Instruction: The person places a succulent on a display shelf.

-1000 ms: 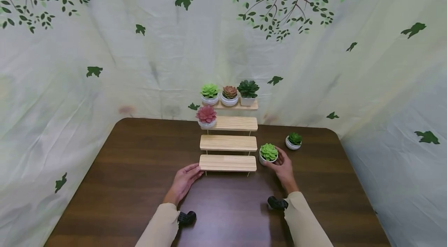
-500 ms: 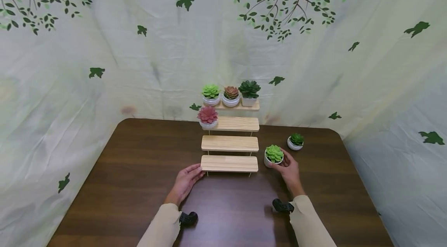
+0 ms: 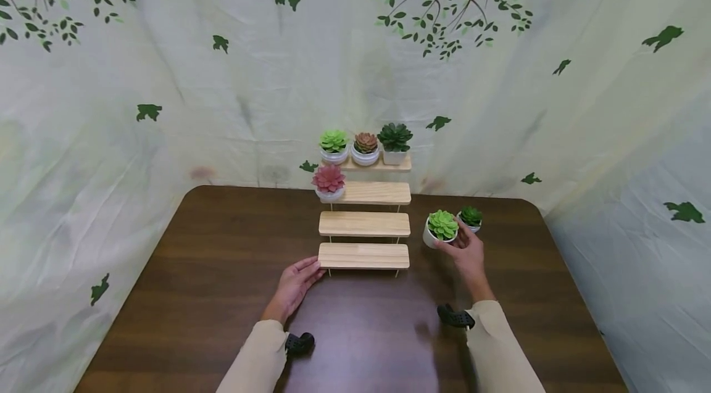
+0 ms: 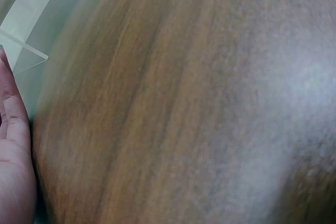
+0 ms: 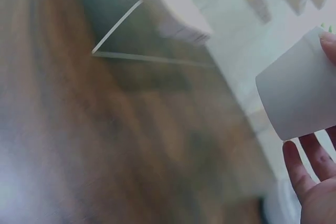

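Note:
My right hand holds a potted succulent, bright green in a white pot, above the table to the right of the wooden tiered stand. In the right wrist view the white pot is tilted, with the thumb on one side and fingers on the other. A small dark green succulent stands just behind that hand, partly covered by it. At the left end of the stand's lowest step rests my left hand, its fingers extended against the edge; the left wrist view catches only part of this hand.
Three potted succulents, light green, brownish red and dark green, line the top step. A pink succulent sits at the left of the second step. Behind the brown table hangs a leaf-printed curtain.
My right hand has carried the bright green succulent away from the stand, rightward and farther back, close to the small dark green one. The left hand has stayed at the lowest step.

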Action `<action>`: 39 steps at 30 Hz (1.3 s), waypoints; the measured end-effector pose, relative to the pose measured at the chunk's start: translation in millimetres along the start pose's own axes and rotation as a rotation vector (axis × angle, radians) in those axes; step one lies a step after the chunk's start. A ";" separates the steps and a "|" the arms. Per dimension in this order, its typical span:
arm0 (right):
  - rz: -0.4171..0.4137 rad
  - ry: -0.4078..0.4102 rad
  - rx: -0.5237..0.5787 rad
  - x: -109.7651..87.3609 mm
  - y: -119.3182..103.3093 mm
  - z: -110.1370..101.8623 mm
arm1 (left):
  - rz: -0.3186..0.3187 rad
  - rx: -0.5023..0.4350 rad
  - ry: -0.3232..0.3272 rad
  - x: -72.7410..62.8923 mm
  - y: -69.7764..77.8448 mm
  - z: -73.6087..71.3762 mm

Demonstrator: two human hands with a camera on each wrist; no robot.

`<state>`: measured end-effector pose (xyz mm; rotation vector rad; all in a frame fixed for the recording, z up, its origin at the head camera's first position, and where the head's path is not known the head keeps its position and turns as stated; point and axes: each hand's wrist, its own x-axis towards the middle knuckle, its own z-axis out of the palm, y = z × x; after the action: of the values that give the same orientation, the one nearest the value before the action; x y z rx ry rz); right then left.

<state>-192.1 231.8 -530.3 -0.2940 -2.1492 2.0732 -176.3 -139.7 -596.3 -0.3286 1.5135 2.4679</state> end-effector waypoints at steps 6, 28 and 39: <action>-0.059 -0.006 -0.004 6.9 -25.3 6.9 | -0.004 0.003 -0.012 0.7 2.0 0.2; -0.175 -0.174 0.020 39.1 -87.4 70.3 | 0.001 -0.013 -0.022 -0.6 -0.4 -2.4; -0.144 -0.269 0.007 44.6 -94.6 98.9 | 0.021 -0.024 -0.033 0.0 -2.7 -4.8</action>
<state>-262.8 143.4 -441.3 0.1453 -2.2293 2.1410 -175.1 -142.8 -600.6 -0.2766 1.4835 2.4964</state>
